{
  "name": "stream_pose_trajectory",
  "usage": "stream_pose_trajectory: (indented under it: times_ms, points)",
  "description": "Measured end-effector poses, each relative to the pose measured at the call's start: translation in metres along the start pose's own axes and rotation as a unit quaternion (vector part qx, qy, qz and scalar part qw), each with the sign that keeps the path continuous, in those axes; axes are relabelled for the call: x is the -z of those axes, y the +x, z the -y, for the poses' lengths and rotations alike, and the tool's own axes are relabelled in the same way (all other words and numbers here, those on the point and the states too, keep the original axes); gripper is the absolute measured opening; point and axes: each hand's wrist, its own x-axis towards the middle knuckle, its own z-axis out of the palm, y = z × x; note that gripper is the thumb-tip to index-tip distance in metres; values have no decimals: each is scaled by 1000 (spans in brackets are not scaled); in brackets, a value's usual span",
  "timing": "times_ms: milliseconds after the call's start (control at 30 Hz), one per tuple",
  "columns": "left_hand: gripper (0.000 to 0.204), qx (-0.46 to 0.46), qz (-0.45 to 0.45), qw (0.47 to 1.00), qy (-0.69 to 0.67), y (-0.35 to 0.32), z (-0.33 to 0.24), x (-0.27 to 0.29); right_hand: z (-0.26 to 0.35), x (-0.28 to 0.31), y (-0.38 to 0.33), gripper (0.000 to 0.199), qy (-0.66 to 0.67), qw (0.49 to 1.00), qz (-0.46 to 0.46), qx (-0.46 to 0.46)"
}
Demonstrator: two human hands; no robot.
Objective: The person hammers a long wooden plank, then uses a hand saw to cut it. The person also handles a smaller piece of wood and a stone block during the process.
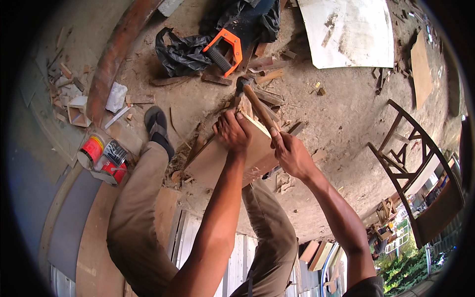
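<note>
My right hand [292,154] is wrapped round the wooden handle of a hammer [261,109]. The hammer's dark head is up at the far end, over the far edge of a light brown wooden panel [217,166]. This panel is tilted between my legs, and a pale strip of wood shows along its far right edge. My left hand [232,131] grips the panel's far edge with fingers curled over it, just left of the hammer. Whether a nail is between those fingertips is too small to tell.
An orange-and-black handsaw [225,52] lies by black plastic bags [180,54]. Paint cans [104,153] stand at left beside a reddish-brown curved beam [116,54]. At right is a dark wooden chair frame [420,163]; a white sheet [346,32] lies farther off. Wood scraps litter the ground.
</note>
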Motion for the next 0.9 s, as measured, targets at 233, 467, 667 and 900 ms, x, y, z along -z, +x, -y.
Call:
stream_pose_trajectory:
  times_ms: [233,467,667,900]
  points:
    - [28,2,21,1000,12,-4,3,-5,6,8,1,53,75,997,12,-28]
    - [29,12,26,999,-35,6,-1,9,-24,-40,-44,42,365,910,-181,-79]
    - [36,164,30,908,-384,30,49,76,-24,-76,-86,42,382,876,-263,-133]
    - [35,196,32,901,-385,68,195,181,6,-101,-109,39,98,961,-257,-41]
